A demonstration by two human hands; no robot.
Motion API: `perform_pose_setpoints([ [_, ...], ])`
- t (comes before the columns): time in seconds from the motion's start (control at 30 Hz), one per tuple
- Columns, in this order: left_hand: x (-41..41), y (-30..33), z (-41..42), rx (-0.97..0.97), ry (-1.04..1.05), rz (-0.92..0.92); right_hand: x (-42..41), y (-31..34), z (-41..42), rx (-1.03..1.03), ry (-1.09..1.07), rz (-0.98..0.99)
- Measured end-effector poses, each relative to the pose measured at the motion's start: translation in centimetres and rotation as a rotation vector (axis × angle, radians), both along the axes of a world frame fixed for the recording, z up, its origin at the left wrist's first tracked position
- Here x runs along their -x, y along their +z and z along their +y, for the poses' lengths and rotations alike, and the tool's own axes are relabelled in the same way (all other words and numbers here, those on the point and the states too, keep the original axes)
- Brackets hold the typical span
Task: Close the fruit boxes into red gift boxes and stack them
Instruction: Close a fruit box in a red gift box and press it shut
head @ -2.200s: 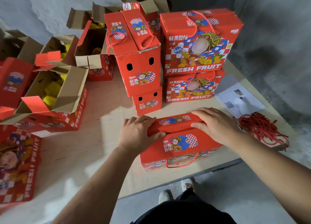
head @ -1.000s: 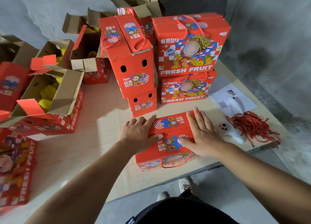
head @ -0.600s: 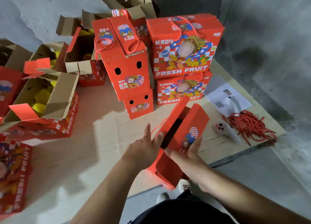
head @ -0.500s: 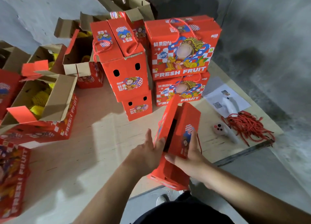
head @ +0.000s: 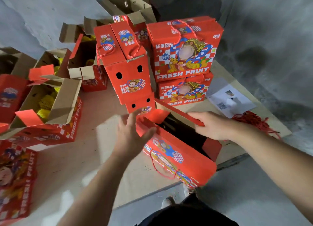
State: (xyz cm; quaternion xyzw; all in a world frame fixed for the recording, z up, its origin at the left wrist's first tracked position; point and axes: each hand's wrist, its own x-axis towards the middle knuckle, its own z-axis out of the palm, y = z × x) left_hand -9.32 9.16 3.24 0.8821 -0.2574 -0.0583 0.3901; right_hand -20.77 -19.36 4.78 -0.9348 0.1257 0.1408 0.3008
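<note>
**Gift box stood open at the table's near edge**

"FRESH FRUIT" ran in white capitals along the front of the upper closed box [head: 184, 49] of the right-hand stack, under a line of blue Chinese characters and a small "666" burst; the lower closed box [head: 183, 91] beneath it carried the same wording. The words also showed sideways on the open carton [head: 45, 110] at the left, which held yellow fruit in net sleeves, and on a red box [head: 15, 180] at the far left edge. A white paper sheet [head: 228, 100] bore a dark square code, too small to read.

The red gift box [head: 176, 158] sat at the near edge of the wooden table [head: 76, 166], its near corner overhanging. Its top was open onto a dark interior. A cartoon figure on a blue and chequered patch marked the near top panel, and a red cord handle hung below it.

The left hand [head: 130, 132] was spread, blurred, fingers against the box's left end flap. The right hand [head: 211, 125] pinched the far top flap [head: 179, 113], thumb on top.

Half a second earlier both hands had held the box tilted up on end with its top only narrowly parted; now it lay lower with flaps wide. A red cord bundle [head: 254, 122] lay right of the wrist.
</note>
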Motion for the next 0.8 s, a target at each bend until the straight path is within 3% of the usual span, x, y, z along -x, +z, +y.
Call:
perform_pose_setpoints([
  [0.1,-2.6,-0.9,0.2,-0.227,-0.222,0.085,0.1,-0.4,-0.5,0.11,-0.002,-0.063],
  [0.17,-3.0,-1.8,0.5,-0.247,-0.25,0.115,-0.1,-0.2,-1.2,0.154,-0.012,-0.108],
  [0.3,-0.9,-3.3,1.1,-0.245,-0.081,-0.109,-0.6,0.4,-0.6,0.262,0.006,-0.201],
  [0.4,2.4,-4.5,1.5,-0.187,0.051,-0.029,-0.5,0.1,1.8,0.373,0.004,-0.272],
  [0.5,3.7,-5.3,1.5,-0.22,0.136,-0.062,1.4,0.0,3.6,0.446,0.04,-0.347],
  [0.63,2.9,-5.4,2.0,-0.159,-0.143,-0.324,2.8,-0.2,3.6,0.481,0.105,-0.33],
  [0.8,3.0,-6.8,2.0,-0.39,-0.245,-0.239,2.0,-1.1,1.9,0.612,0.027,-0.334],
])
